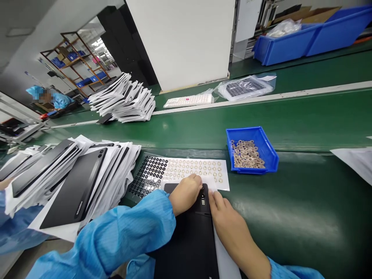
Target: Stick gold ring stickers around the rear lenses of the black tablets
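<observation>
A black tablet back cover (188, 240) with a camera cutout area near its top right corner lies on a white sheet (225, 254) in front of me. My left hand (186, 193) is closed in a pinch at the camera area; whatever its fingertips hold is hidden. At the cover's right edge, my right hand (228, 219) has its fingers curled against the upper corner, gripping it. Just beyond lie a clear sheet of black rings (149, 174) and a white sheet of pale rings (203, 166), the latter partly covered by a white piece.
Left of me a stack of black covers interleaved with white sheets (116, 170) stands on the green bench (296, 217). A blue bin (270, 155) holds many small tan rings. Further back are another stack (124, 97), bagged parts (247, 87), blue bins (287, 46) and a person in blue (59, 100).
</observation>
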Demonstrator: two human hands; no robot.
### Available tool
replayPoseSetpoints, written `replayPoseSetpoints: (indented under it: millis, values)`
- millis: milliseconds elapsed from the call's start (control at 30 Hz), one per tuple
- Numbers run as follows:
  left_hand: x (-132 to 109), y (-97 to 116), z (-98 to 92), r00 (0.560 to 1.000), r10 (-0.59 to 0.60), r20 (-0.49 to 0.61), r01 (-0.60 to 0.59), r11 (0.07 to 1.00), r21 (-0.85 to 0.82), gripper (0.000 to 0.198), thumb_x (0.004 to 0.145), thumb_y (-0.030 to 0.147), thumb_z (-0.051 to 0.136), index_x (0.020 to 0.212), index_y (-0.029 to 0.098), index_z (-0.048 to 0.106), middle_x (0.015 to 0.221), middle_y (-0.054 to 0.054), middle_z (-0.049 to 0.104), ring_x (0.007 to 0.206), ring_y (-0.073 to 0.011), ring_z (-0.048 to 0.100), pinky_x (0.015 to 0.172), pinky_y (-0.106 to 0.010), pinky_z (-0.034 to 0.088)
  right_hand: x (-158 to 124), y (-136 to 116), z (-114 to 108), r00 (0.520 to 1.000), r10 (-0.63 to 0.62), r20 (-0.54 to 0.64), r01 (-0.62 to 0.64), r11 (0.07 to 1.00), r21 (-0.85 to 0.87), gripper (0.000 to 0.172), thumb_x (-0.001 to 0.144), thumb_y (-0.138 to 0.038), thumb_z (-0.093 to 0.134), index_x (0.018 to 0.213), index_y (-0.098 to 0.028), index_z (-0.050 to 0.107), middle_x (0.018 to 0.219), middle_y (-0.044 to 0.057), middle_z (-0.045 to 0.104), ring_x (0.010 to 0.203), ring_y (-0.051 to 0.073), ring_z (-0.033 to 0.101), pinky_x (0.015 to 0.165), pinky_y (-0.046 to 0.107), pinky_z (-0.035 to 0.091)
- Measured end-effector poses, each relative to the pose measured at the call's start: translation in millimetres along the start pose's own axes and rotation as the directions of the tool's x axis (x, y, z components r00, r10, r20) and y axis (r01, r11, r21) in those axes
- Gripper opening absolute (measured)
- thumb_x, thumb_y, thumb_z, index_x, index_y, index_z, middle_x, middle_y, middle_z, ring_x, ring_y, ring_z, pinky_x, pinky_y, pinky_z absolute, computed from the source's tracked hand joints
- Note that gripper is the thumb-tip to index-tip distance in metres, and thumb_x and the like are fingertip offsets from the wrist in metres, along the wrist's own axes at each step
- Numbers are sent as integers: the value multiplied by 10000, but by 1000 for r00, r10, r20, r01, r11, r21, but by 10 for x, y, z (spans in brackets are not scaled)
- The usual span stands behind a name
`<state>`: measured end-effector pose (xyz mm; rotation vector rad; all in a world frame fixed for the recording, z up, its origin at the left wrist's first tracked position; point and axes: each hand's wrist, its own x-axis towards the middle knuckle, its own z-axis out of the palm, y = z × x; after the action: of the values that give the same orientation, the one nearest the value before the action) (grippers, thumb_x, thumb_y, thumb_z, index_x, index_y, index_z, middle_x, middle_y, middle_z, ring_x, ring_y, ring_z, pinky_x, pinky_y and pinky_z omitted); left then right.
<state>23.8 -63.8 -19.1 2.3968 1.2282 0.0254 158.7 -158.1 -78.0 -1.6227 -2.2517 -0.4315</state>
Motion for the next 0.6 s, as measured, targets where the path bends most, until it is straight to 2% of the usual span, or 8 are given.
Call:
replayPoseSetpoints:
  millis: [200, 300, 400, 533, 600]
  values:
    - [-56, -47, 41, 997, -9, -76, 2, 996, -92, 150, 912, 84, 411, 814, 168, 486, 802, 3, 538, 641, -108, 530, 670, -234, 474, 11, -14, -8, 999, 22, -39, -21, 1000, 3, 476, 722, 90, 403, 1127, -81, 586, 990, 127, 643, 685, 172, 601, 518, 238, 544]
    - [-60, -59, 51, 995, -1, -96, -11, 993, -117, 83, 883, 121, 512, 821, 173, 499, 805, 5, 537, 705, -127, 539, 709, -249, 472, 36, 3, -31, 998, 23, -56, -22, 1000, 11, 464, 724, 93, 382, 1115, -76, 567, 962, 126, 638, 669, 172, 602, 506, 240, 533]
    - [-45, -47, 83, 994, 16, -106, -31, 990, -138, 111, 877, 109, 507, 795, 182, 492, 829, -5, 533, 777, -151, 538, 754, -274, 464, 1, 25, -85, 993, 96, -70, -92, 995, 47, 429, 740, 94, 345, 1085, -70, 539, 863, 96, 602, 586, 143, 583, 462, 218, 492]
    - [-69, -27, 174, 985, -7, -174, -26, 983, -184, 135, 885, 85, 458, 795, 185, 463, 872, -25, 536, 809, -166, 541, 773, -298, 461, -171, -48, -146, 969, 240, 67, -248, 954, 170, 183, 838, -55, 382, 911, -172, 502, 770, 22, 507, 434, 110, 504, 338, 211, 360]
    - [-128, -66, 194, 973, -39, -229, -12, 976, -218, 127, 886, 85, 468, 809, 185, 458, 832, -10, 545, 768, -150, 552, 741, -268, 466, -254, -118, -134, 947, 294, 133, -316, 925, 211, 116, 858, -122, 405, 880, -208, 480, 765, 5, 494, 441, 124, 527, 337, 221, 333]
